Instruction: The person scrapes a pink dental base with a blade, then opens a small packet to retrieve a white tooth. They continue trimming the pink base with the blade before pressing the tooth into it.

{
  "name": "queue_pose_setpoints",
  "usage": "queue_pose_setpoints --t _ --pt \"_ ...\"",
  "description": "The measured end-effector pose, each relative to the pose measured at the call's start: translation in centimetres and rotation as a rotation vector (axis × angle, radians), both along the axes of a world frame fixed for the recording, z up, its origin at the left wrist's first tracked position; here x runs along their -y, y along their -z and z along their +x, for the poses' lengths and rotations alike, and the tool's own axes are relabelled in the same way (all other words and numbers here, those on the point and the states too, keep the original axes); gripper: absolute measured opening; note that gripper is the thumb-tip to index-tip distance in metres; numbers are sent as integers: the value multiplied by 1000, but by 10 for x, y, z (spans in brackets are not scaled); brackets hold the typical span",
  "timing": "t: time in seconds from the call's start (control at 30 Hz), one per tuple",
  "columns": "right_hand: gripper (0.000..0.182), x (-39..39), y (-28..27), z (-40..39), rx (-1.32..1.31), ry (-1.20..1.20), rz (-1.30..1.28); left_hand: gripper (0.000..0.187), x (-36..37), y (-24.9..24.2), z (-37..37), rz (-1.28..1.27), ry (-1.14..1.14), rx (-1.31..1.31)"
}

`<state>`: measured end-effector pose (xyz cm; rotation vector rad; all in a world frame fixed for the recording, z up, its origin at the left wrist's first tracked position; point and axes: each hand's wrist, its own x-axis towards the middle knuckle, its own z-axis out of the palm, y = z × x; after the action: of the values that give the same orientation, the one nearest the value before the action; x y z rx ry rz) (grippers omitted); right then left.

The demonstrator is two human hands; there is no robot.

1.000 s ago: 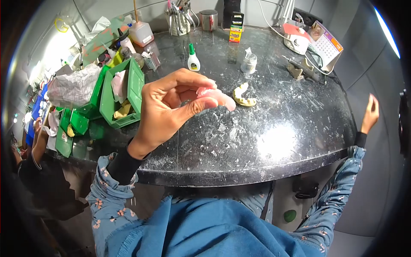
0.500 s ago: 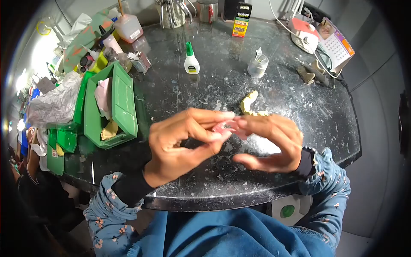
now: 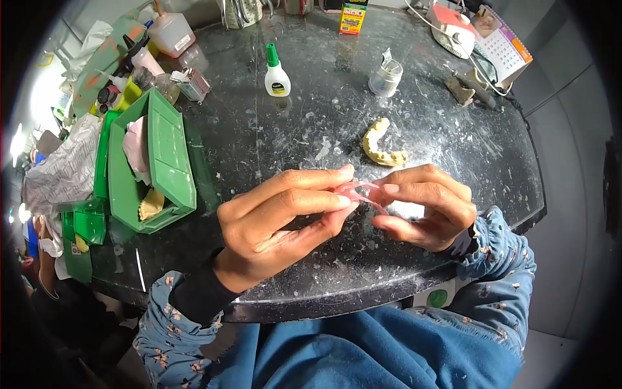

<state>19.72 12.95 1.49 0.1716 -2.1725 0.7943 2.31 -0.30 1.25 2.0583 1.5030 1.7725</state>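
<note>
In front of me, a thin, translucent pink piece of dental wax (image 3: 355, 192) with a curved shape is held between both hands. My left hand (image 3: 275, 223) pinches its left side between fingertips and thumb. On the other side, the fingers of my right hand (image 3: 431, 204) grip its right edge, the thumb close to its lower edge. My fingertips cover parts of the piece. Just beyond the right hand, a cream horseshoe-shaped dental cast (image 3: 374, 144) with teeth lies on the black table (image 3: 311, 259), apart from both hands.
A green-capped glue bottle (image 3: 277, 81) and a small clear jar (image 3: 385, 81) stand farther back. Left is a green bin (image 3: 175, 159) containing another cast (image 3: 151, 204). Behind are a yellow-black box (image 3: 352, 18), a red-white device (image 3: 451, 31) and a calendar (image 3: 502, 48). Another person's arm (image 3: 48, 256) shows far left.
My right thumb has come up to the pink wax, and the right-hand fingers have closed in. The view has shifted, so table objects appear higher and slightly farther left.
</note>
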Motion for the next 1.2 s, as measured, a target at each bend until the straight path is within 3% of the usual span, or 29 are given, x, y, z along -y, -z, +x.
queue_pose_setpoints --t 0.33,0.47,0.63,0.8,1.03,1.13,1.2 --pt "53 -5 -1 11 82 -19 85 20 3 2 4 -68 26 -50" --pt "43 -1 -3 9 81 5 33 17 2 5 2 -115 58 -50" --pt "49 -5 4 5 79 15 72 14 6 7 2 -158 52 -4" --pt "38 -2 -1 3 80 7 6 13 1 3 4 -187 27 -22" --pt "45 -1 3 6 106 14 23 14 0 8 4 -120 19 -83" --pt "45 -3 4 5 63 3 24 8 2 7 13 -128 -26 124" --pt "45 -3 4 5 66 15 25 8 3 8 11 -118 -3 120"
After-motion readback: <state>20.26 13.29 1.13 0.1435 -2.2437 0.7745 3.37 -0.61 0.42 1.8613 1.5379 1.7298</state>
